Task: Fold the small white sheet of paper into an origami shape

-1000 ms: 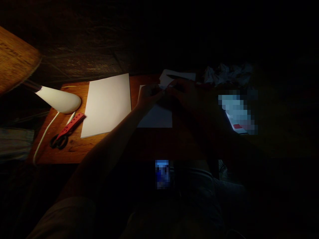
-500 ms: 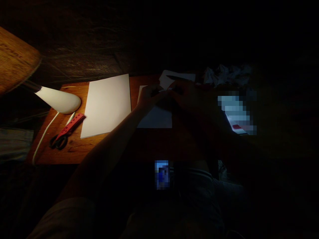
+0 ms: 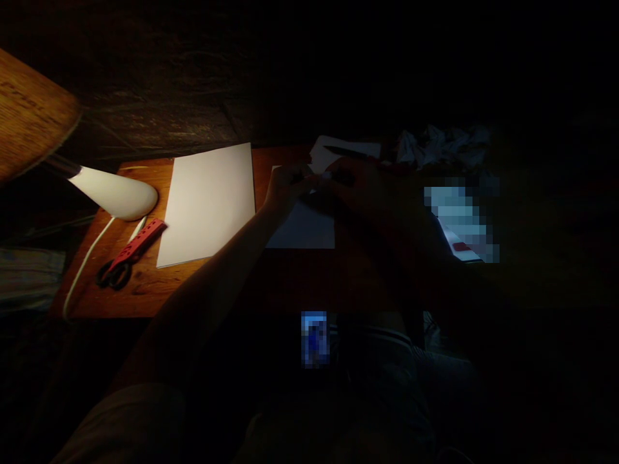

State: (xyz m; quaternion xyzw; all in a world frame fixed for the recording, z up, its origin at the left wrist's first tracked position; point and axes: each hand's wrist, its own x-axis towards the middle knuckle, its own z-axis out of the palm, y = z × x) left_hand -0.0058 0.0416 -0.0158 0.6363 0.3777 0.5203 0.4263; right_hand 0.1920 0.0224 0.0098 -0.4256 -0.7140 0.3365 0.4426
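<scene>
Both my hands are close together above a white sheet (image 3: pixel 304 229) at the middle of the table. My left hand (image 3: pixel 286 183) is closed, its fingertips pinching a small pale piece of paper (image 3: pixel 325 175). From the other side my right hand (image 3: pixel 356 183), dark in shadow, has its fingers closed on the same piece. The dim light hides its shape and folds. Just behind the hands lies another white paper (image 3: pixel 323 149), with a dark pointed blade-like thing (image 3: pixel 345 152) over it.
On the wooden table (image 3: pixel 145 293), a lamp (image 3: pixel 116 193) stands left beside scissors with black handles (image 3: pixel 116 276) in a red cover (image 3: pixel 140 243). A large white sheet (image 3: pixel 207 206) lies left of my hands. Crumpled white papers (image 3: pixel 435 147) and a lit screen (image 3: pixel 454 216) are right.
My fingertips have shifted a little around the small paper, and the left thumb has drawn back slightly. More of the pale piece shows between the hands. The other things stay in place.
</scene>
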